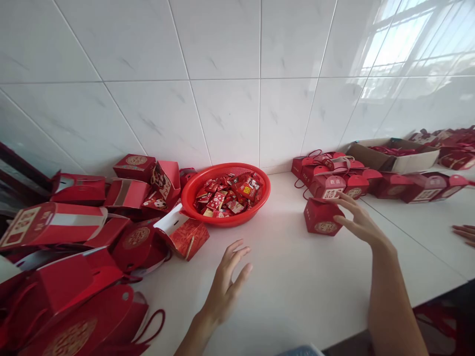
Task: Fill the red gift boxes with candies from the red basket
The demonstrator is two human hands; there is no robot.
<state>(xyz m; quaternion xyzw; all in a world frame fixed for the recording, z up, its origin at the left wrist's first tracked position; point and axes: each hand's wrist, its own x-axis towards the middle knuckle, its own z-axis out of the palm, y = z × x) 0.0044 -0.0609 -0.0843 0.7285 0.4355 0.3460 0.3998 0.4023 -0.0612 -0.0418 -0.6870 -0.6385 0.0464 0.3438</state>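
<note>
My left hand (228, 279) hovers over the white tabletop (282, 282), fingers apart and holding nothing, in front of a red basket (222, 221) filled with small red wrapped packets (233, 195). At the right, my right hand (358, 217) reaches over a closed red box (319, 217) with a gold round print. Its thumb and fingers are at the box's top right side; whether they grip it is unclear. The box stands upright on the table, just in front of several other closed red boxes (326, 187).
Red boxes, many with open flaps, are heaped at the left (74, 222). A cardboard carton (399, 163) with red items stands at the back right, behind a row of closed boxes (426, 188). Another person's hand (465, 233) shows at the right edge. A tiled wall (226, 118) rises behind.
</note>
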